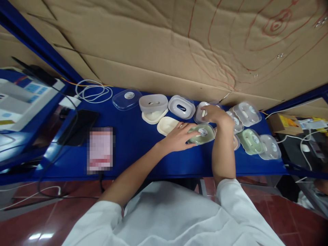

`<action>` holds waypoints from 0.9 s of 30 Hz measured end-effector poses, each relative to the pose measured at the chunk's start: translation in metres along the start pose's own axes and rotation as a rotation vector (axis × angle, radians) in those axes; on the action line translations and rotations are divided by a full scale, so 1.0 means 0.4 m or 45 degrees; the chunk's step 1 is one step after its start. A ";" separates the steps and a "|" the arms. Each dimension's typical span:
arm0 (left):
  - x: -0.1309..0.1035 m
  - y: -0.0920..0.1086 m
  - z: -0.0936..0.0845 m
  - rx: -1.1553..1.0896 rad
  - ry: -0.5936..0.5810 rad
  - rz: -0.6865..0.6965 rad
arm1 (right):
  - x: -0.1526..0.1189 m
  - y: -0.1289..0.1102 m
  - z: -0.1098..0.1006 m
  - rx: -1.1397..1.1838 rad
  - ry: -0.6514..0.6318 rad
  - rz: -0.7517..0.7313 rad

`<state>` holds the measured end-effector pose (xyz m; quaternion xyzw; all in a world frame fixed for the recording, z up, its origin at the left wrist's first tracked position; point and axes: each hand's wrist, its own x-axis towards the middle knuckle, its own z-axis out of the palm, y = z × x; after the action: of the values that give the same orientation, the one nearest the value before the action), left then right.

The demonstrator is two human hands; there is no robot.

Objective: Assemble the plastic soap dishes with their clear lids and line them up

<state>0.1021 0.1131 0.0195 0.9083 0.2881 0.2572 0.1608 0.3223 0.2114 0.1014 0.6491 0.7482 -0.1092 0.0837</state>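
Observation:
My left hand is at the left end of a green soap dish with a clear lid, thumb and fingers gripping it from either side. A cream tray lies partly behind that hand. My right hand bends down over a greyish soap dish near the back of the table, its fingertips closed on it by a small white oval piece. My right forearm hides part of a peach-coloured dish. A grey oval dish with a slot stands left of the right hand.
At the back left are a clear lid, a grey dish on a cream tray, and a coiled white cable. Lidded dishes, one green, stand at the right. A blurred pink item lies left. Cardboard walls the back.

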 end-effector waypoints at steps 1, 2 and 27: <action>-0.004 -0.005 -0.005 -0.015 0.024 -0.028 | 0.011 -0.007 0.011 -0.006 -0.064 0.027; -0.008 -0.008 -0.012 -0.031 0.046 -0.047 | 0.020 -0.013 0.021 -0.001 -0.118 0.048; -0.059 -0.133 -0.150 0.191 0.600 -0.513 | 0.047 -0.052 0.030 -0.004 0.016 -0.002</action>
<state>0.0284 0.1490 0.0362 0.7579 0.5095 0.4014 0.0698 0.2990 0.2232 0.0861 0.6489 0.7495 -0.1041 0.0799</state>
